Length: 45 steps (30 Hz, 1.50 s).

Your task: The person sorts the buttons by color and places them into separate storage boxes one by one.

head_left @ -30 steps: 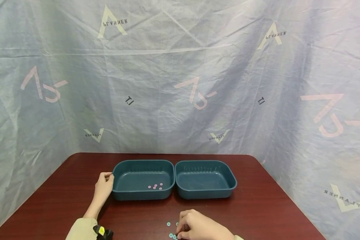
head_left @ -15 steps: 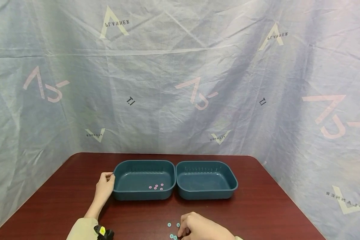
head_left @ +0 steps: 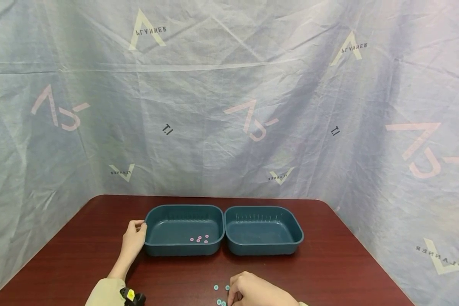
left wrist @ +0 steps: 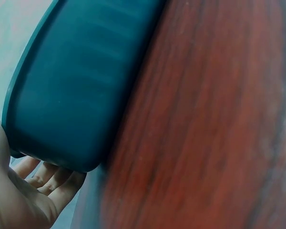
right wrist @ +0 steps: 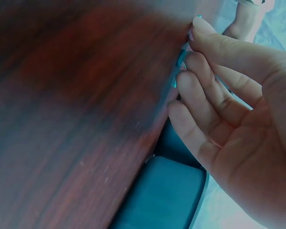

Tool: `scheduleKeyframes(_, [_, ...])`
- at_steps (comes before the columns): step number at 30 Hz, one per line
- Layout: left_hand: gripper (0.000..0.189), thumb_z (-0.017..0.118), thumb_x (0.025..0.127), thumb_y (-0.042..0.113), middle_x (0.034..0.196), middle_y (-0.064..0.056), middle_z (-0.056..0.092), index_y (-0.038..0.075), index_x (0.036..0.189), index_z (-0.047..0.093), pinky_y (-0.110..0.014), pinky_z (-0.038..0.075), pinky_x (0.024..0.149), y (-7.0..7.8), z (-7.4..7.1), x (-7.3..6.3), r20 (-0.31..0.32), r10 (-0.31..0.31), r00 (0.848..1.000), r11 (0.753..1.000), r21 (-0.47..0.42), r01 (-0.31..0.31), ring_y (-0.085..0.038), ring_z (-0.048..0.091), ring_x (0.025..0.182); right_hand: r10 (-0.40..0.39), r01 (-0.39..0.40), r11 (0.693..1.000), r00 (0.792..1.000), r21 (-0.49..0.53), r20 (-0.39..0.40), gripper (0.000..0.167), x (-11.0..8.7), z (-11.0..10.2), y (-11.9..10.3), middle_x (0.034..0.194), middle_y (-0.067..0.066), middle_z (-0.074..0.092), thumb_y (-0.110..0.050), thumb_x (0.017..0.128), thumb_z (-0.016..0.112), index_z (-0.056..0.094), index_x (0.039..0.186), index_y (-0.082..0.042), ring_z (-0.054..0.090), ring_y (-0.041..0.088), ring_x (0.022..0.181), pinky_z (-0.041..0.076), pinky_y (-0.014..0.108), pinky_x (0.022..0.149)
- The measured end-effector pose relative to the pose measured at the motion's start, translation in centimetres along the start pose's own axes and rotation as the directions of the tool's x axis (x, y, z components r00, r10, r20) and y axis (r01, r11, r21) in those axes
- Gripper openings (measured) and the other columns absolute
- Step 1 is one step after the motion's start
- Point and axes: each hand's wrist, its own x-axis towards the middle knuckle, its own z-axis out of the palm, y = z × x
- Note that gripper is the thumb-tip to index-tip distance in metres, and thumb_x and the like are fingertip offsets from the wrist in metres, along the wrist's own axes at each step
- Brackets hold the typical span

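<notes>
My left hand (head_left: 134, 238) gripped left tray (head_left: 183, 250) at its end, five pink buttons (head_left: 199, 237) lay inside, right tray (head_left: 264, 249) sat just beside, my right hand (head_left: 258, 291) bent low at the table (head_left: 329, 272) near teal buttons (head_left: 216, 287), whether its fingers (right wrist: 193, 88) pinched one I could not tell

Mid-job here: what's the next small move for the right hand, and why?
Perhaps pinch the teal button beside the right hand: its fingers curve down next to it, and the left hand grips the left tray. Whether the right hand holds another is unclear.
</notes>
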Motion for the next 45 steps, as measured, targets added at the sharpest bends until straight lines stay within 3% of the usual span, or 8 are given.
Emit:
scheduleKeyframes(6, [0.048,0.03,0.1,0.029,0.13,-0.031,0.042,-0.006,0.133,0.034,-0.054,0.038,0.091,-0.1,0.0,0.0,0.003,0.002,1.0,1.0,0.0,-0.002,-0.043,0.043,0.118,-0.027,0.026,0.999,1.0,-0.045,-0.015,0.01,0.1,0.2,0.3,0.073,-0.012,0.058,-0.009,0.083,0.067,0.073,0.082,-0.017,0.046,-0.012,0.064,0.041,0.005,0.058])
scheduleKeyframes(13, [0.047,0.03,0.1,0.029,0.129,-0.031,0.043,-0.006,0.132,0.035,-0.053,0.038,0.09,-0.2,0.0,0.0,-0.005,0.008,1.0,1.0,0.0,-0.008,-0.043,0.045,0.116,-0.002,0.0,0.991,1.0,-0.133,-0.017,0.012,0.2,0.2,0.5,0.074,-0.016,0.055,-0.011,0.087,0.063,0.071,0.083,-0.018,0.045,-0.011,0.067,0.039,0.006,0.064])
scheduleKeyframes(24, [0.049,0.027,0.101,0.031,0.13,-0.03,0.041,-0.006,0.132,0.034,-0.054,0.038,0.091,-0.1,-0.1,-0.2,0.013,0.008,1.0,1.0,-0.009,-0.008,-0.043,0.042,0.119,-0.005,-0.002,0.986,0.999,-0.169,-0.037,0.012,0.1,0.1,0.5,0.075,-0.017,0.054,-0.011,0.087,0.063,0.07,0.082,-0.019,0.045,-0.01,0.069,0.039,0.006,0.067])
scheduleKeyframes(34, [0.048,0.028,0.101,0.03,0.131,-0.03,0.042,-0.006,0.133,0.034,-0.054,0.037,0.093,0.0,-0.1,-0.3,0.01,0.002,1.0,1.0,-0.007,-0.002,-0.044,0.042,0.12,0.074,-0.079,0.995,0.994,-0.062,-0.078,0.015,0.0,-0.7,-0.2,0.076,-0.019,0.054,-0.011,0.088,0.062,0.069,0.079,-0.021,0.047,-0.01,0.071,0.043,0.009,0.065])
scheduleKeyframes(45, [0.048,0.029,0.1,0.03,0.13,-0.03,0.043,-0.005,0.132,0.035,-0.054,0.037,0.092,-0.1,0.0,-0.2,0.001,0.005,1.0,1.0,-0.005,-0.005,-0.043,0.043,0.118,0.039,-0.035,0.999,0.985,0.026,-0.169,0.015,0.3,-1.7,-0.2,0.075,-0.016,0.055,-0.014,0.089,0.061,0.069,0.077,-0.02,0.046,-0.008,0.066,0.042,0.01,0.06])
